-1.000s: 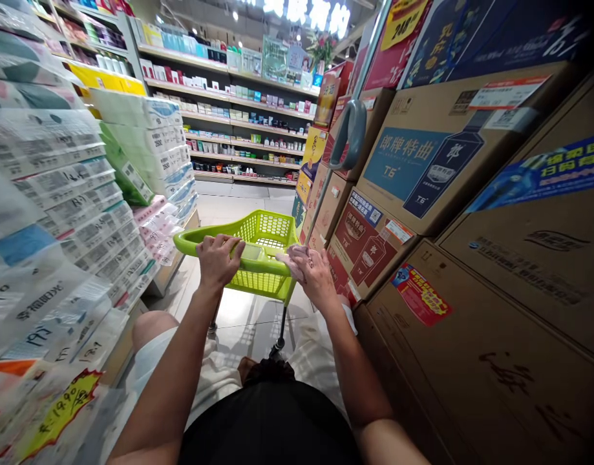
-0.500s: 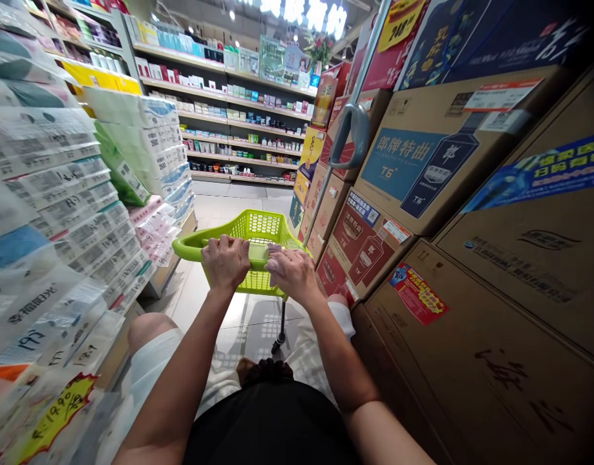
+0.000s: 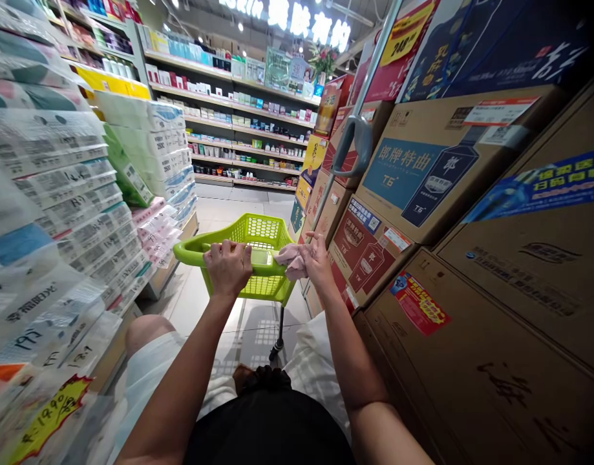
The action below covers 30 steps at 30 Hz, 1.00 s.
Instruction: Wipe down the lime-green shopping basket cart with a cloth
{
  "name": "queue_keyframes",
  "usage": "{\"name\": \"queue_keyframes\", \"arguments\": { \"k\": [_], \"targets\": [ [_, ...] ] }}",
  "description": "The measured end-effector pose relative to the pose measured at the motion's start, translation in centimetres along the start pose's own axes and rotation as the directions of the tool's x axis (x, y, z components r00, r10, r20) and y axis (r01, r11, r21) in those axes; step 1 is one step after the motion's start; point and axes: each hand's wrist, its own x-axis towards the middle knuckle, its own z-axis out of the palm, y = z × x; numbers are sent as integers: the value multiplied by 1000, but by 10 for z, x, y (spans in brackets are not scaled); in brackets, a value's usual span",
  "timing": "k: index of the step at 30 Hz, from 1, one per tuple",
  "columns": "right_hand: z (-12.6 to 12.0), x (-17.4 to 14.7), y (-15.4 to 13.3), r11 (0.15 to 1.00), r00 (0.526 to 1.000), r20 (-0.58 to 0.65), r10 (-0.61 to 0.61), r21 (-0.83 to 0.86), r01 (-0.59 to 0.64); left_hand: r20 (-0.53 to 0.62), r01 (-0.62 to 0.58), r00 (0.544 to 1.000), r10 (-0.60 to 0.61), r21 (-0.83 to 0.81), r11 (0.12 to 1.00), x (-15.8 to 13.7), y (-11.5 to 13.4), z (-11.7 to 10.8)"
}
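A lime-green shopping cart [image 3: 248, 284] with a mesh basket stands right in front of me, its handle nearest my body. My left hand [image 3: 227, 266] is wrapped round the middle of that handle. At the handle's right end, my right hand [image 3: 317, 258] holds a crumpled pale pink cloth [image 3: 293, 259] between thumb and fingers. The cloth touches the handle, and the hand itself sits just right of it. Part of the basket's inside is hidden behind the handle and my left hand.
Stacked cartons [image 3: 408, 174] rise close on the right, with a grey pole bearing a looped fitting [image 3: 352, 145] in front. Wrapped tissue packs [image 3: 74, 194] are piled on the left. Tiled floor [image 3: 233, 194] leads to stocked shelves [image 3: 238, 113] ahead.
My right hand has come off the handle and shifted right with the cloth, which shows more fully. My left hand keeps its hold on the handle.
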Motion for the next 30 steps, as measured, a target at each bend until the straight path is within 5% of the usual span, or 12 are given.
{"name": "queue_keyframes", "arguments": {
  "k": [3, 6, 13, 18, 25, 30],
  "targets": [
    [2, 2, -9, 983, 998, -27, -48, -177, 42, 7, 8, 1000, -8, -26, 1000, 0, 0, -1],
    [-3, 0, -17, 923, 986, 152, -63, -367, 115, 11, 23, 1000, -23, -50, 998, 0, 1, -2],
    [4, -11, -29, 921, 875, 458, -154, -254, 296, -16, 35, 999, -35, -8, 999, 1, 4, 3],
    [31, -17, -45, 865, 888, 425, -177, -363, 346, -9, 47, 999, -47, -6, 999, 5, 0, 3],
    [-22, 13, -24, 820, 881, 469, 70, -530, 217, -14, 42, 999, -42, 8, 999, 4, 4, 2],
    [24, -9, -47, 859, 956, 275, 100, -509, 57, -41, 71, 997, -70, 15, 997, 4, 15, 8]
  ]
}}
